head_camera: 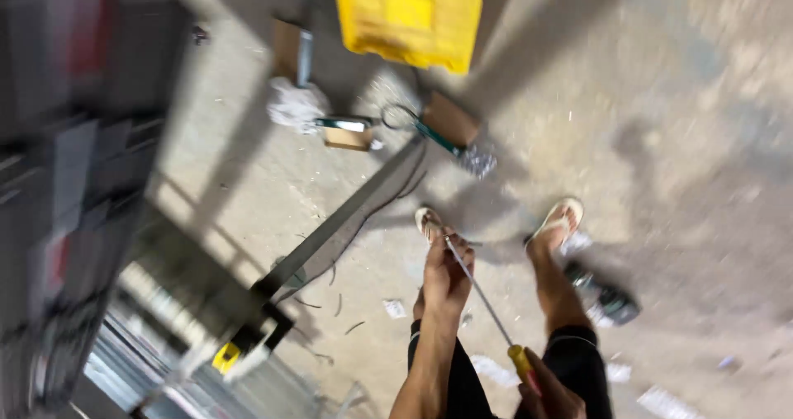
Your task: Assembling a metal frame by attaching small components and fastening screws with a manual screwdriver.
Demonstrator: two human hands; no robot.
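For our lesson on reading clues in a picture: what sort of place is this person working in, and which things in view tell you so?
Probably a workshop or building site. The bare concrete floor is strewn with scraps, a long metal bar lies across it, and a yellow crate stands nearby. The right hand grips a long screwdriver, the left hand steadying its shaft.

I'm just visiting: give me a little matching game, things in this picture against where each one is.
Things:
1. yellow crate
2. screwdriver
3. white rag
4. long metal bar

Places:
A. on the floor left of the cardboard pieces
B. top of the picture
C. between both hands
D. slanting across the floor left of the feet

Pairs: 1-B, 2-C, 3-A, 4-D
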